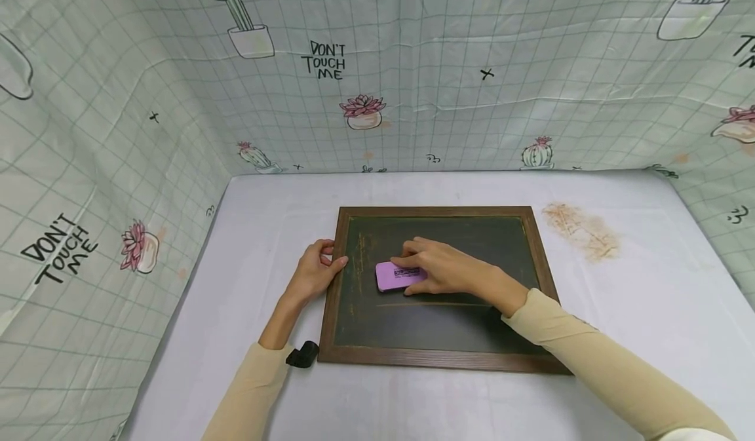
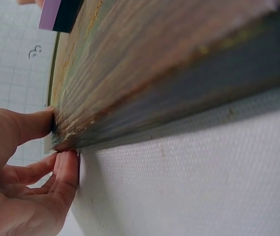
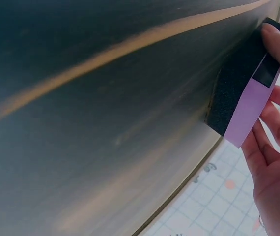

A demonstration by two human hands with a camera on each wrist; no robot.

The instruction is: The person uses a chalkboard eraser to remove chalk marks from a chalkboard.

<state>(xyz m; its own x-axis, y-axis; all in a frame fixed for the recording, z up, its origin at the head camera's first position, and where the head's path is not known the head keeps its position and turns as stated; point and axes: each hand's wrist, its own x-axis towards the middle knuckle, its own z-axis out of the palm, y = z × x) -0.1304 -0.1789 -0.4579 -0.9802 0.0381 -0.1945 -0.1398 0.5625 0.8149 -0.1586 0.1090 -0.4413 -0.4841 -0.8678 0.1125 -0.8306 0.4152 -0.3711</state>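
Note:
A chalkboard (image 1: 436, 329) in a brown wooden frame lies on the white-covered table, with yellowish chalk marks along its left side and one line across its middle. My right hand (image 1: 451, 267) grips a purple board eraser (image 1: 386, 277) by its right end, over the left-centre of the board. The right wrist view shows the dark felt side of the eraser (image 3: 228, 88) against the board, near a chalk streak (image 3: 130, 45). My left hand (image 1: 315, 270) pinches the left edge of the frame, thumb on top and fingers at its side, as the left wrist view shows.
Brownish smudges (image 1: 580, 230) mark the tablecloth right of the board. Beside the board's lower left corner is a black object (image 1: 303, 354) at the left cuff. Grid-patterned cloth (image 1: 442, 100) with cactus drawings hangs behind the table and along both sides.

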